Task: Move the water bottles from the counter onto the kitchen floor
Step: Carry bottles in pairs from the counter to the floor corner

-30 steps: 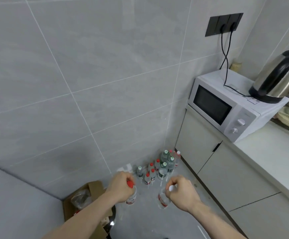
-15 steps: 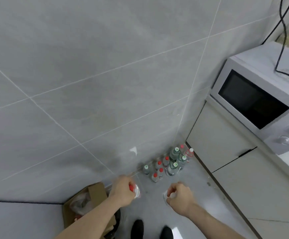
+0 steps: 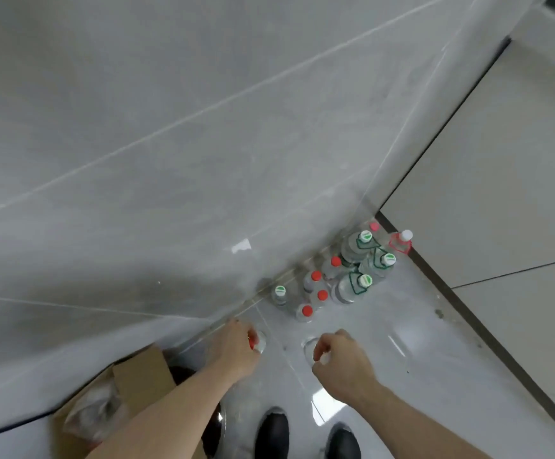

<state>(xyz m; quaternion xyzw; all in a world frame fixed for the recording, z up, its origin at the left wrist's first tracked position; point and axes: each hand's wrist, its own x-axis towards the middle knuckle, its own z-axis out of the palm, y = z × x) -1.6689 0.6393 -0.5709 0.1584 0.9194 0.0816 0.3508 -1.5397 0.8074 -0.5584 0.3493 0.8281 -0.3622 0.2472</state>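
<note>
Gripping bottle tops: left hand [image 3: 234, 349], right hand [image 3: 344, 361].

The glossy grey floor [image 3: 411, 329] carries a cluster of water bottles [image 3: 342, 276] with red, green and white caps in the corner where the tiled wall [image 3: 170, 160] meets the cabinet [image 3: 501, 177], with a cardboard box [image 3: 130, 389] along the same wall, and two black shoes [image 3: 272, 432].

A home kitchen: tiled wall [image 3: 170, 127], cabinet doors [image 3: 501, 193], glossy tiled floor [image 3: 418, 359].
</note>
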